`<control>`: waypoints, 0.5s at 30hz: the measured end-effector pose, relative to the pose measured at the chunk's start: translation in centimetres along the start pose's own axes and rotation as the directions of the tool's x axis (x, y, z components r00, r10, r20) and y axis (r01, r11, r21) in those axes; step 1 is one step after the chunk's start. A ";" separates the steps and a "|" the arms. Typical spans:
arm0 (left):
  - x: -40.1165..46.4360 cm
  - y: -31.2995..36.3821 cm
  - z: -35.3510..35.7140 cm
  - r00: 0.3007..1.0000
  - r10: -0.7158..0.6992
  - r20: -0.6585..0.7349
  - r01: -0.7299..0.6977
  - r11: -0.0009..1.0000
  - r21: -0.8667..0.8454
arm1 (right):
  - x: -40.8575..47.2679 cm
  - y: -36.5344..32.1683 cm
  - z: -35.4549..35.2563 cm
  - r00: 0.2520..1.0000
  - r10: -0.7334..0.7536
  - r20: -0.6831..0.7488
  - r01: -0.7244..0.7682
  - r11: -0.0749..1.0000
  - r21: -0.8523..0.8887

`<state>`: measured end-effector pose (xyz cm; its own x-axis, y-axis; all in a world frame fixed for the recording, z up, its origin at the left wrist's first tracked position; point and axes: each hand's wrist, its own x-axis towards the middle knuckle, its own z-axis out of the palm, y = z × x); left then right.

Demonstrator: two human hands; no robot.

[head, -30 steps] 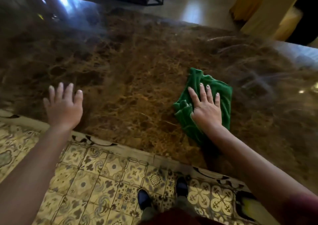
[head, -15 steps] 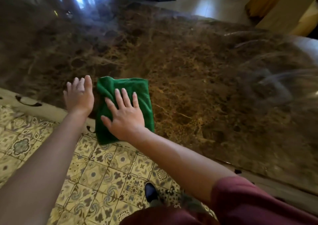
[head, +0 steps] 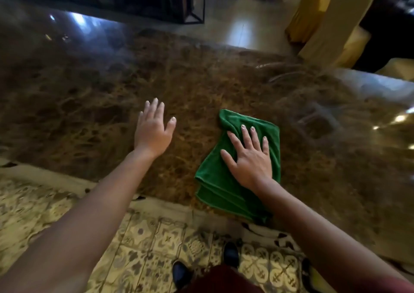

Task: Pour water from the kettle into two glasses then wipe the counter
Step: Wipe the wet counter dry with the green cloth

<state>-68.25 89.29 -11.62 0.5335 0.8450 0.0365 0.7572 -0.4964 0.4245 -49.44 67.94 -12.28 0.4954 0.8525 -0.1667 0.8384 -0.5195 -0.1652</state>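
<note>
The green cloth (head: 224, 187) has swept right from the left hand (head: 152, 133), both hands flat on the counter (head: 89, 91); the right hand (head: 248, 160) presses it mid-wipe, and another pass likely follows.

hidden: green cloth (head: 220, 187) partly under right hand (head: 251, 160) | blurred: counter (head: 89, 95) far side

banquet hall | covered chairs (head: 331, 24) | marble counter (head: 112, 86) | patterned floor tiles (head: 145, 236)
</note>
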 end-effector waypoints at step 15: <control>5.8 9.4 5.7 0.981 -0.195 0.007 0.190 0.962 0.197 | 28.8 4.3 -7.2 0.988 -0.157 0.007 0.158 0.987 -0.040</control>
<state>-55.87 88.39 -12.57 0.3776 0.9244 -0.0530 0.9040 -0.3556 0.2374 -29.92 90.71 -10.80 0.3558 0.9232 -0.1452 0.9142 -0.3760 -0.1509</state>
